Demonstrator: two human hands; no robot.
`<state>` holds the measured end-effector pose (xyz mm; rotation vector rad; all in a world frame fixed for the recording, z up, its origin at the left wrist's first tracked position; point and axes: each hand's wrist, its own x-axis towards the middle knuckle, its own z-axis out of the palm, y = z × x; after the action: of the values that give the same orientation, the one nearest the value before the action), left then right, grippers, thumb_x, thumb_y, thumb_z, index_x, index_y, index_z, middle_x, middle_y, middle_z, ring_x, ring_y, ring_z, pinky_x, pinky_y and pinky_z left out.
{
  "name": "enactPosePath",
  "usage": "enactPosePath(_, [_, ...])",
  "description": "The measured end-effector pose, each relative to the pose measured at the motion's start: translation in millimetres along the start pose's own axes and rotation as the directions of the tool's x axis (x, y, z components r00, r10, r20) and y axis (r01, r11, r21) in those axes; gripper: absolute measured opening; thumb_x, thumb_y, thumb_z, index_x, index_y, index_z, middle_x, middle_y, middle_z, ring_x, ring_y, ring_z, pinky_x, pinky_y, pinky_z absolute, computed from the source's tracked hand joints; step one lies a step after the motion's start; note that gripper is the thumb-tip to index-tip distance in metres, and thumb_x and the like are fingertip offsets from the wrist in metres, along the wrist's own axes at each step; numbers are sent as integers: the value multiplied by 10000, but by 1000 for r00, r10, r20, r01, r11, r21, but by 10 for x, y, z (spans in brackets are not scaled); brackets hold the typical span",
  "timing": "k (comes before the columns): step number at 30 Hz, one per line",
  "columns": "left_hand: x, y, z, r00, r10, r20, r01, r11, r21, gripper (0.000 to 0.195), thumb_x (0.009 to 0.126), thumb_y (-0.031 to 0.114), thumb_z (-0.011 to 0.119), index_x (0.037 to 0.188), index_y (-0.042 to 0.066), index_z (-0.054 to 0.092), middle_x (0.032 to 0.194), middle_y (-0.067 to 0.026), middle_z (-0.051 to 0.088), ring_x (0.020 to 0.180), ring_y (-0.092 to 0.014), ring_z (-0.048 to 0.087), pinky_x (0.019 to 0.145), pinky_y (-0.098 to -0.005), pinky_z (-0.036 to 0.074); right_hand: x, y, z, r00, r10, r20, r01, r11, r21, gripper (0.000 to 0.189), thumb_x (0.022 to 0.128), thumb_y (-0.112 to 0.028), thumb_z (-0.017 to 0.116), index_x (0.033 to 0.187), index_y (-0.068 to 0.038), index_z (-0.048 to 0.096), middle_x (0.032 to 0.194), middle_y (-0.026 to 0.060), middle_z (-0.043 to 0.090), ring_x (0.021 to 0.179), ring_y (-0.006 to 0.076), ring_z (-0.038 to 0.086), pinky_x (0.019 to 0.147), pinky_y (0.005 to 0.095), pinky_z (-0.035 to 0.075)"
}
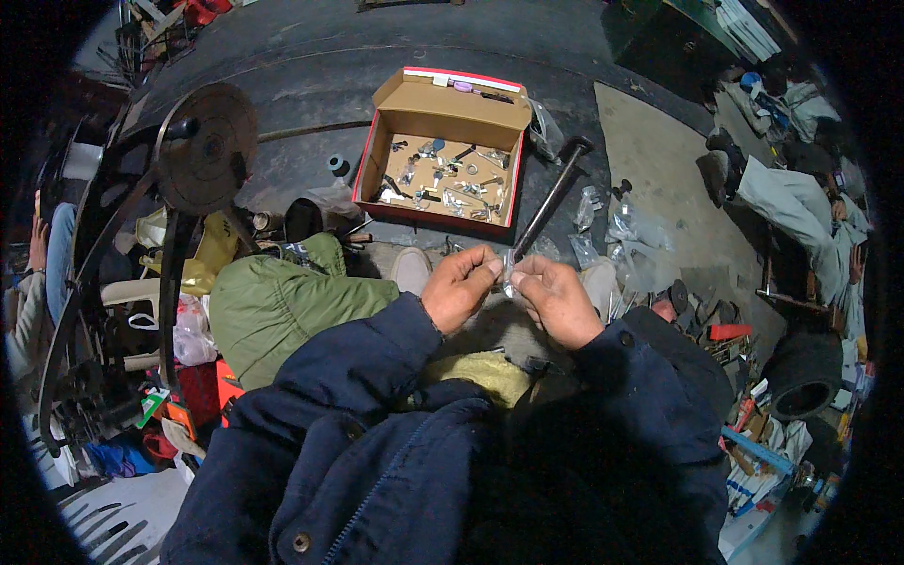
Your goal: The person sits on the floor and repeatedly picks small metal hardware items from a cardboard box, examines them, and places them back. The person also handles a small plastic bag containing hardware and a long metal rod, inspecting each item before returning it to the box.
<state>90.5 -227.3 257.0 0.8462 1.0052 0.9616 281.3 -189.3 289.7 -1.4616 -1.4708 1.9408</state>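
Both hands meet in front of me at a small clear plastic bag (508,274) with something shiny in it. My left hand (462,288) pinches its left side between thumb and finger, and my right hand (558,298) pinches the right side. Just beyond them, an open cardboard box (439,215) with a red rim stands on the floor, holding several small metal parts and little bags. A purple-handled tool (463,87) lies on its raised lid. A dark metal rod with a flared end (551,201) leans between the hands and the box's right side.
At left stands a metal frame with a round disc (208,150), near a green padded garment (282,311). Clear plastic bags (632,224) lie on the floor at right, near mixed tools and a black tyre-like ring (805,374). A seated person's pale trousers (791,212) show at far right.
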Motion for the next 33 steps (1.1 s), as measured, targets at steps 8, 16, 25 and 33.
enactPosePath(8, [25, -73, -26, 985, 174, 7, -171, 959, 226, 204, 1004, 170, 547, 852, 35, 527, 659, 16, 462, 634, -79, 395, 573, -286, 359, -2, 13, 10, 999, -52, 4, 52, 999, 6, 183, 967, -145, 581, 969, 28, 637, 842, 31, 652, 796, 97, 573, 732, 279, 469])
enactPosePath(16, [-56, 2, 47, 992, 129, 0, -118, 907, 405, 188, 974, 187, 585, 884, 24, 556, 655, -55, 494, 624, -127, 463, 581, -320, 402, 18, 41, 13, 979, -204, -5, 195, 942, -273, 210, 934, -170, 626, 928, 40, 640, 855, 103, 689, 837, 153, 624, 784, 332, 489])
enactPosePath(25, [-65, 25, 40, 988, 156, 10, -142, 873, 466, 114, 943, 123, 531, 901, 17, 526, 742, -132, 507, 695, -204, 481, 660, -354, 435, 2, 48, 1, 990, -139, 3, 135, 950, -281, 231, 928, -193, 628, 951, 36, 653, 899, 148, 699, 902, 230, 659, 847, 359, 491])
enactPosePath(33, [-61, 31, 63, 977, 214, 1, -188, 857, 479, 91, 920, 107, 529, 915, 16, 531, 748, -154, 516, 698, -220, 494, 679, -355, 442, 16, 68, 6, 996, -93, 9, 93, 983, -157, 198, 932, -167, 613, 958, 27, 640, 842, 91, 666, 830, 190, 627, 781, 340, 490])
